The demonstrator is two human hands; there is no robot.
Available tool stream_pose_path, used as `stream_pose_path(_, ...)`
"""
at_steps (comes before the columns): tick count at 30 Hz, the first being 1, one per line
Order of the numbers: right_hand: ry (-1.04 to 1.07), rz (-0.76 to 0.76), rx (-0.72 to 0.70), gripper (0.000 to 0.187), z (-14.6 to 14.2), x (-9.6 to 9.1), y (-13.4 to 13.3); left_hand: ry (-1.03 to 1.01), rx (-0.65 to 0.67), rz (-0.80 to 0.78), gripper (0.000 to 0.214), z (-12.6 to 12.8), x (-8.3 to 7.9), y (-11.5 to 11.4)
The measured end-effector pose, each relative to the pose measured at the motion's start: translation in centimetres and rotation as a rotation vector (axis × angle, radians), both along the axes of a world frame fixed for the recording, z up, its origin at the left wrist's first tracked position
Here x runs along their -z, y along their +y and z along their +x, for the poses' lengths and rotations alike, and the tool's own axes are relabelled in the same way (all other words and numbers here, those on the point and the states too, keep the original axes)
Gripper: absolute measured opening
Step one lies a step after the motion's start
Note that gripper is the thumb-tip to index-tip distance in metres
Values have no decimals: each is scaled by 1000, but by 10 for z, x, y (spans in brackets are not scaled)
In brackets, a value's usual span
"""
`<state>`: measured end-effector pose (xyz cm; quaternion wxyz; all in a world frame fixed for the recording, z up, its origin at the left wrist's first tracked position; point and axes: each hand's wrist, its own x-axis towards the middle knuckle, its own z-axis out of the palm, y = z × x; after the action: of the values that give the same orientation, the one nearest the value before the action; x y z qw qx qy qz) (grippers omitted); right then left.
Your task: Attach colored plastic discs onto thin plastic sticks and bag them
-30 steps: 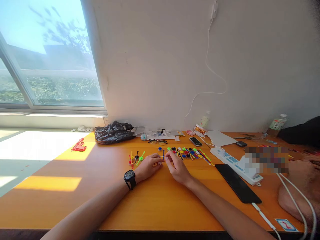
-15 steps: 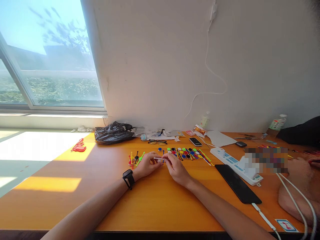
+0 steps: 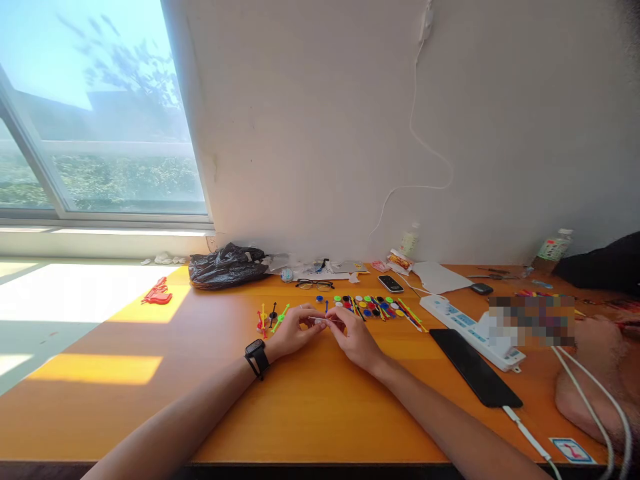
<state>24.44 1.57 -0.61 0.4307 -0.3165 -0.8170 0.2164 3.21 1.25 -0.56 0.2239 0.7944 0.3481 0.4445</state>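
My left hand (image 3: 296, 330), with a black watch on the wrist, is closed on a small white disc (image 3: 319, 321) at its thumb and fingertips. My right hand (image 3: 356, 339) pinches a thin white plastic arrow (image 3: 324, 318), seen nearly edge-on against the disc. Fingers hide much of both pieces. Just behind the fingertips a blue arrow (image 3: 327, 307) points away from me. Left of my left hand are a yellow arrow (image 3: 263, 317), a black arrow (image 3: 273, 315) and a green arrow (image 3: 283, 315), with red pieces beside the yellow one. Coloured discs (image 3: 367, 312) lie beyond my right hand.
Loose arrows (image 3: 413, 315) lie right of the discs. Glasses (image 3: 314, 285), a black plastic bag (image 3: 227, 267) and a small phone (image 3: 391, 284) are behind. A red toy gun (image 3: 158, 292) lies left; a power strip (image 3: 467, 330), a large phone (image 3: 475, 367) and another person's arm (image 3: 590, 380) are right.
The white arrow has tilted to a flatter, more edge-on view, and my right fingertips have shifted slightly over it. Both hands stay together in nearly the same place.
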Motion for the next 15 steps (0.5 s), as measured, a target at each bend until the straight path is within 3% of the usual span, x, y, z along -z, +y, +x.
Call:
stream_pose_path(7, 13, -11, 2, 17, 0, 0, -1, -25, 0, -45, 34, 0, 2, 2)
stream_pose_path(15, -30, 4, -36, 22, 0, -1, -4, -91, 46, -76, 33, 2, -8, -3)
